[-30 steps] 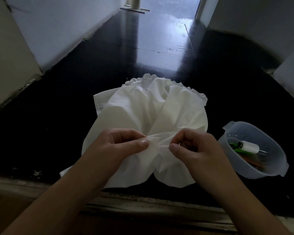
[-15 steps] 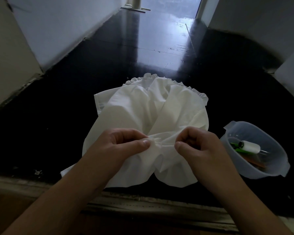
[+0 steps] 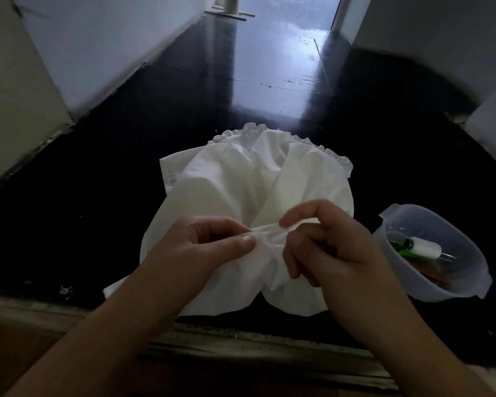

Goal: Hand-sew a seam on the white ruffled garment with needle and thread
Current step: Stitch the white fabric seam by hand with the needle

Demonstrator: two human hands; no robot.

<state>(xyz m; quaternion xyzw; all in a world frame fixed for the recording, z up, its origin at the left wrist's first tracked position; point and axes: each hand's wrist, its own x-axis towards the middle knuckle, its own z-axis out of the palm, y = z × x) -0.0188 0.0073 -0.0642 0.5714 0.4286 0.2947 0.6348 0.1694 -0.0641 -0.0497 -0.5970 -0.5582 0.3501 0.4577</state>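
The white ruffled garment (image 3: 241, 190) lies bunched on a glossy black floor, its frilled edge at the far side. My left hand (image 3: 201, 247) pinches a gathered fold of the cloth between thumb and fingers. Just right of it, my right hand (image 3: 327, 247) has its index finger raised over the same fold, the other fingers curled and touching the cloth. The needle and thread are too thin to make out in this dim view.
A translucent plastic tub (image 3: 433, 256) stands on the floor to the right, holding a white thread spool (image 3: 424, 247) and green items. Pale walls (image 3: 98, 53) close in on both sides. A worn step edge (image 3: 241, 345) runs below the garment.
My right hand has turned and risen slightly, its index finger lifting over the fold. My left hand keeps its pinch in place.
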